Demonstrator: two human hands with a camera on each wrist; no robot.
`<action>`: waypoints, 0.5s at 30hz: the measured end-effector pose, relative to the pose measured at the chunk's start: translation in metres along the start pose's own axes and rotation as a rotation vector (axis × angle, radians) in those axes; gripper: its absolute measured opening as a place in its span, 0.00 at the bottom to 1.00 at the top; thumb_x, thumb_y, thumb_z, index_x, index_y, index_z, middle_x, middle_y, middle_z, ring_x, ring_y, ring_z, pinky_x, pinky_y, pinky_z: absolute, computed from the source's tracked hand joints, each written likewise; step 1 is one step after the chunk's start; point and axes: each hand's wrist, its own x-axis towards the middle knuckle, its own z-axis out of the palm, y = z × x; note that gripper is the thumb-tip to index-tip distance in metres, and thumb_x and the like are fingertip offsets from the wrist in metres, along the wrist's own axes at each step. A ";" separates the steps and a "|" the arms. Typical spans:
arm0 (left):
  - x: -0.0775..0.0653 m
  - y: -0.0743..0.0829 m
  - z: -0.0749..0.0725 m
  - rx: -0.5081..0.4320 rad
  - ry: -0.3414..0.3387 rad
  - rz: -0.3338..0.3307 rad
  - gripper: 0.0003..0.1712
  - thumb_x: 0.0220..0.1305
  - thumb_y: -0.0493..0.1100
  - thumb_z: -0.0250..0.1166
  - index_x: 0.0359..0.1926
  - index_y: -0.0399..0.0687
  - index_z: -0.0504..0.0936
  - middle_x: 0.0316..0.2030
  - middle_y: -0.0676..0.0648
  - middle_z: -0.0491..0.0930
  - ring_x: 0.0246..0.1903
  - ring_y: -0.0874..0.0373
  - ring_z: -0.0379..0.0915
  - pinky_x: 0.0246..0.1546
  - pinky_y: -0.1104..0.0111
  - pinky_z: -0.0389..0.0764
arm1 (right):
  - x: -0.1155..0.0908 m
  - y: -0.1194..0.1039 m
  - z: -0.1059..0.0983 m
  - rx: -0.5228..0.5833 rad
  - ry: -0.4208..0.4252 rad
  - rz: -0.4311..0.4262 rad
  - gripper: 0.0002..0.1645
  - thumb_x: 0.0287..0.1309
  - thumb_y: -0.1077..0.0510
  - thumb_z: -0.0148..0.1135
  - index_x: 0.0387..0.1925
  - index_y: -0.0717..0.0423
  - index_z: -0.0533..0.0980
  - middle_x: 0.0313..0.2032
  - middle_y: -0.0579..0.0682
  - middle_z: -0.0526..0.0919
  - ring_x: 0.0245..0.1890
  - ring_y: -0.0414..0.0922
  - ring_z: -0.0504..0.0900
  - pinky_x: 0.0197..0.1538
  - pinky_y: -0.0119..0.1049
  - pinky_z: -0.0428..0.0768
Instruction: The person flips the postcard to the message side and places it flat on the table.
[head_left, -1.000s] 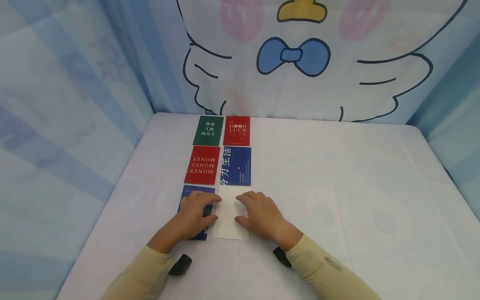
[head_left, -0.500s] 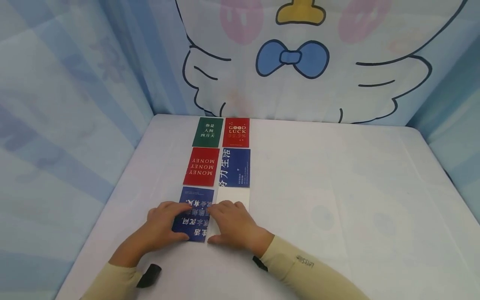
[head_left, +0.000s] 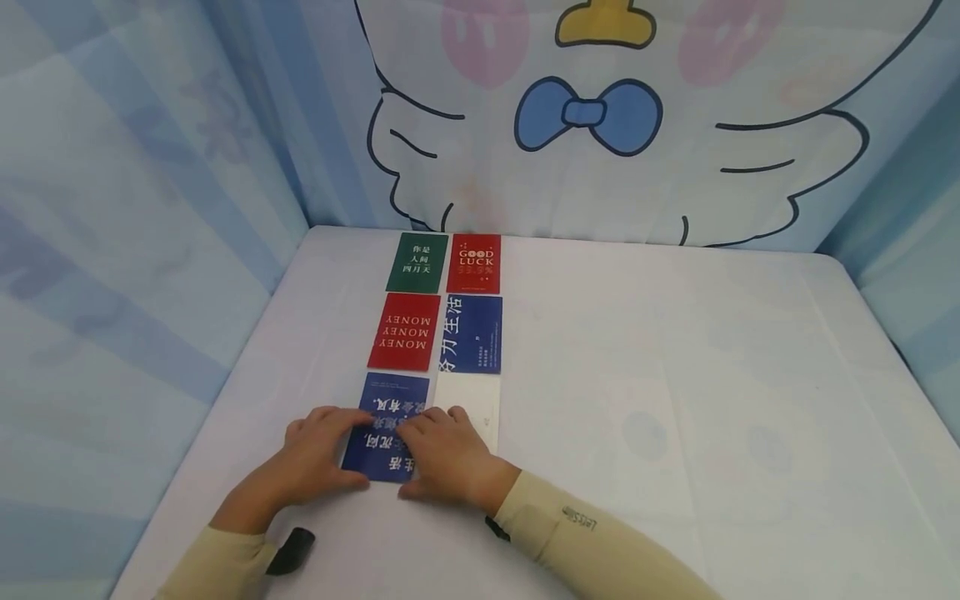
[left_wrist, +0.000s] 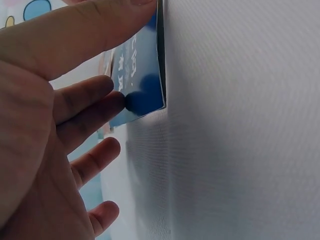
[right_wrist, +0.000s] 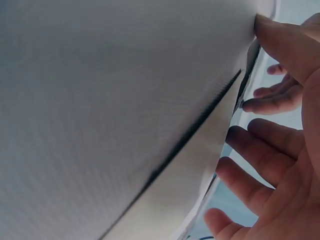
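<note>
A blue card [head_left: 381, 454] with white Chinese characters lies flat at the near end of the left column. At its left edge is my left hand [head_left: 307, 458], thumb and fingers spread, fingertips right at the edge. In the left wrist view the fingers reach beside the blue card [left_wrist: 147, 92], apart from one another. My right hand [head_left: 453, 458] rests across the blue card's right side and covers much of the cream-white card [head_left: 468, 396] beside it. In the right wrist view, the extended fingers lie along the white card [right_wrist: 175, 185].
Beyond these lie a red MONEY card [head_left: 405, 332], a blue card with large white characters [head_left: 476, 333], a green card [head_left: 417, 262] and a red GOOD LUCK card [head_left: 474, 262]. They form two columns on the white-covered table [head_left: 637, 358]. Patterned curtains [head_left: 150, 250] surround it.
Both hands have moved left, from around the white card to around the near blue card. That card's print and part of the white card are now uncovered. The cards keep their places.
</note>
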 end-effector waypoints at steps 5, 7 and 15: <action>-0.001 0.001 -0.001 0.004 0.007 0.006 0.44 0.44 0.47 0.83 0.64 0.46 0.75 0.60 0.42 0.75 0.62 0.40 0.60 0.58 0.40 0.59 | 0.002 0.000 0.001 -0.003 0.009 -0.008 0.44 0.55 0.31 0.68 0.67 0.47 0.71 0.61 0.44 0.78 0.63 0.45 0.70 0.64 0.47 0.66; -0.001 0.002 -0.002 0.000 0.000 0.005 0.43 0.46 0.48 0.82 0.64 0.47 0.75 0.60 0.42 0.75 0.62 0.40 0.60 0.58 0.40 0.58 | 0.002 0.000 0.001 -0.004 0.011 -0.016 0.41 0.58 0.32 0.65 0.66 0.48 0.72 0.60 0.44 0.78 0.62 0.46 0.71 0.65 0.48 0.66; -0.002 0.000 -0.005 -0.036 -0.020 0.018 0.38 0.52 0.48 0.75 0.65 0.46 0.74 0.60 0.40 0.74 0.63 0.39 0.60 0.59 0.38 0.56 | 0.003 0.001 -0.003 0.027 0.056 -0.038 0.30 0.66 0.40 0.50 0.62 0.53 0.75 0.56 0.47 0.81 0.58 0.48 0.73 0.66 0.53 0.63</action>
